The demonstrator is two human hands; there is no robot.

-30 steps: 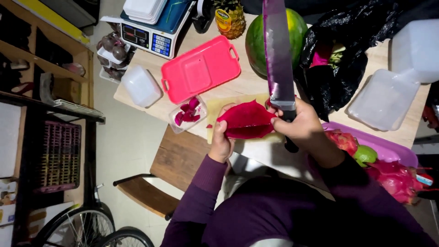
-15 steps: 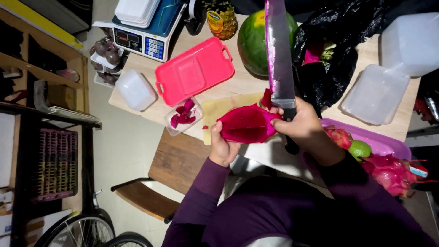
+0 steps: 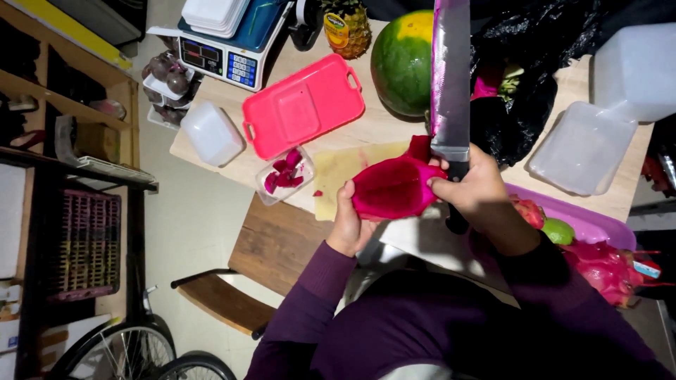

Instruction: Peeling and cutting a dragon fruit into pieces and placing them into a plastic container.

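Here, your left hand (image 3: 348, 229) cups a magenta dragon fruit half (image 3: 394, 186), fingers clamped on its near edge, above the yellow cutting board (image 3: 338, 172) on the worktop (image 3: 384, 127). Just left of those fingers sits a clear tub of fruit pieces (image 3: 284, 174). Your right hand (image 3: 479, 190) pinches the fruit's right rim, fingers wrapped around a long knife (image 3: 451, 77), blade pointing away.
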